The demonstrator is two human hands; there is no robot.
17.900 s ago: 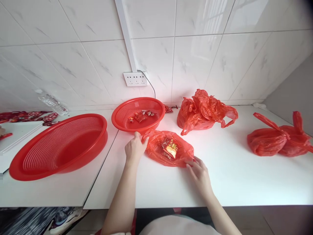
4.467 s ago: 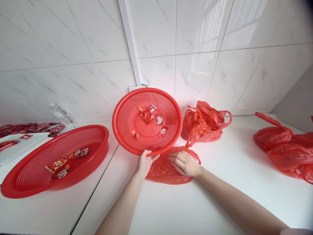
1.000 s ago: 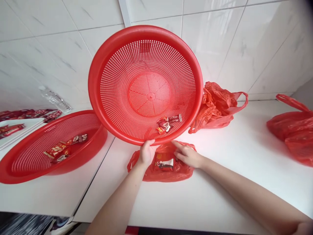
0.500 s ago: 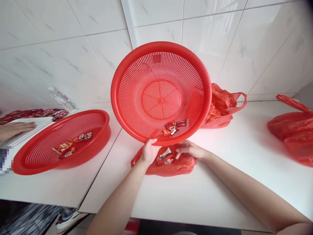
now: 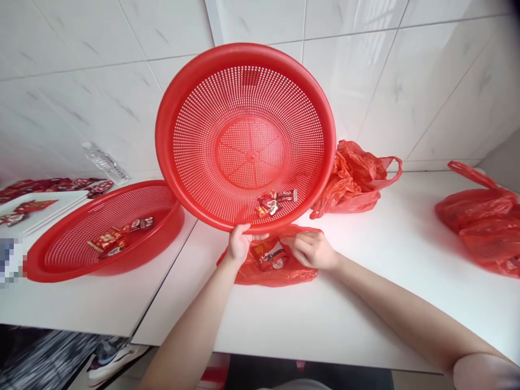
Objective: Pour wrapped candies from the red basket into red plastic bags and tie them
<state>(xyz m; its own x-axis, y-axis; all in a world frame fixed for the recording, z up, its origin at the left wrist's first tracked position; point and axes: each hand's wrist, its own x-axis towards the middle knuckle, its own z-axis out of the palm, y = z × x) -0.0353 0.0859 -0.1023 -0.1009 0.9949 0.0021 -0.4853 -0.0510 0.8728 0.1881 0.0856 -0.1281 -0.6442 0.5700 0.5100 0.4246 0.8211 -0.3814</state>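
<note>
A large round red plastic basket is tilted up with its opening facing me. A few wrapped snacks lie low inside it. My left hand grips the bottom rim, thumb on top. Just below, a red plastic bag rests open on the white table, with wrapped snacks in its mouth. My right hand is closed on the right side of that bag's edge, its fingers curled.
A second red basket with several snacks stands at the left, beside a white tray holding packets. Behind lie more packets and a clear plastic container. Red bags sit behind right and far right.
The held basket has moved up and left, away from the bag. My right hand has curled its fingers on the bag's edge. The other person's hand has left the tray, where packets now show.
</note>
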